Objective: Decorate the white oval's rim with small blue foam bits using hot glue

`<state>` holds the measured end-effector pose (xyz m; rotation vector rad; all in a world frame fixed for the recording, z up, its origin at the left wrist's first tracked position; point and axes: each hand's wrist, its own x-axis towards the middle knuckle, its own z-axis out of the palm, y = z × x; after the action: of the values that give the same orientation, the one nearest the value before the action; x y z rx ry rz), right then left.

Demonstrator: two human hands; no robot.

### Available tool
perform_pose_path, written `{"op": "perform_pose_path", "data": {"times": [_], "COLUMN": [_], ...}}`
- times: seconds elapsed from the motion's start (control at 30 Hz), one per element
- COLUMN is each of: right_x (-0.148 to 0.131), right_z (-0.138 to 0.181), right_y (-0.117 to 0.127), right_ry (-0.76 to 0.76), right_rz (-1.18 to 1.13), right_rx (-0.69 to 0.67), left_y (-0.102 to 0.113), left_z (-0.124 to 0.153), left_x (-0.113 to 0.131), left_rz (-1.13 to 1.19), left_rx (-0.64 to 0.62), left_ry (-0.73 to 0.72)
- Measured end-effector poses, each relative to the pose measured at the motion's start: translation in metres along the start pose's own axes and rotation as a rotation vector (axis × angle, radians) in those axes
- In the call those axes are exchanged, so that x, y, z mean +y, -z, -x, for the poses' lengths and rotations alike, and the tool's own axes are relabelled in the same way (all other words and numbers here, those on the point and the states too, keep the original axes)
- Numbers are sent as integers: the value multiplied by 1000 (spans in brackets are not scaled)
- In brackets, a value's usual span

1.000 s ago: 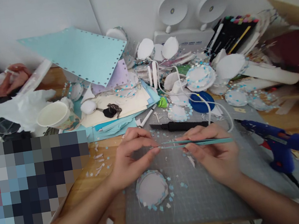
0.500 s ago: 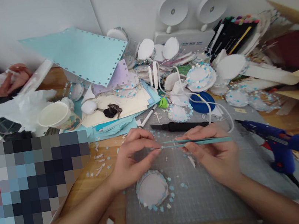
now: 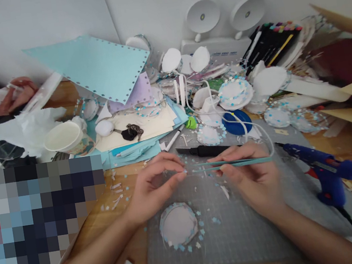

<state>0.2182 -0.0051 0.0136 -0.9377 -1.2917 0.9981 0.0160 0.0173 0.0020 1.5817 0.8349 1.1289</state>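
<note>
My left hand pinches a tiny pale bluish piece between thumb and index finger; its exact shape is too small to make out. Teal tweezers lie nearly level in my right hand, gripped by the thumb and fingers. Their two tips are spread apart, pointing at my left fingertips with a small gap between. Below my hands, a round white disc rests on the grey cutting mat, ringed with small blue and white paper flowers. Several loose flowers lie beside it.
A black utility knife lies just beyond my hands. To the right is a blue glue gun with its cord. Behind are more decorated discs, a blue round lid, coloured paper, a paper cup and a twin-lamp unit.
The tweezer tips have drawn slightly away from my left fingertips, and a pale speck now shows in the left pinch. The disc lies as before; the view has shifted slightly.
</note>
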Motion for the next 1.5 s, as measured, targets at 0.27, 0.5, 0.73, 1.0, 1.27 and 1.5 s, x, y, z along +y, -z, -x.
{"op": "perform_pose_path", "data": {"times": [0.27, 0.5, 0.73, 1.0, 1.27, 1.5], "right_x": [9, 7, 8, 3, 4, 8], "right_z": [3, 0, -2, 2, 2, -1], "right_y": [-1, 0, 9, 1, 6, 10], "right_ry": [19, 52, -6, -2, -179, -208], "right_rz": [-5, 1, -82, -60, -124, -136], "right_rx": [-172, -73, 30, -65, -32, 7], "left_y": [-1, 1, 2, -2, 0, -1], "left_z": [1, 0, 0, 2, 3, 2], "left_x": [-3, -7, -2, 0, 0, -1], "left_rz": [267, 293, 223, 100, 59, 44], "left_rx": [10, 26, 12, -101, -133, -91], "left_ry": [197, 174, 120, 55, 37, 6]}}
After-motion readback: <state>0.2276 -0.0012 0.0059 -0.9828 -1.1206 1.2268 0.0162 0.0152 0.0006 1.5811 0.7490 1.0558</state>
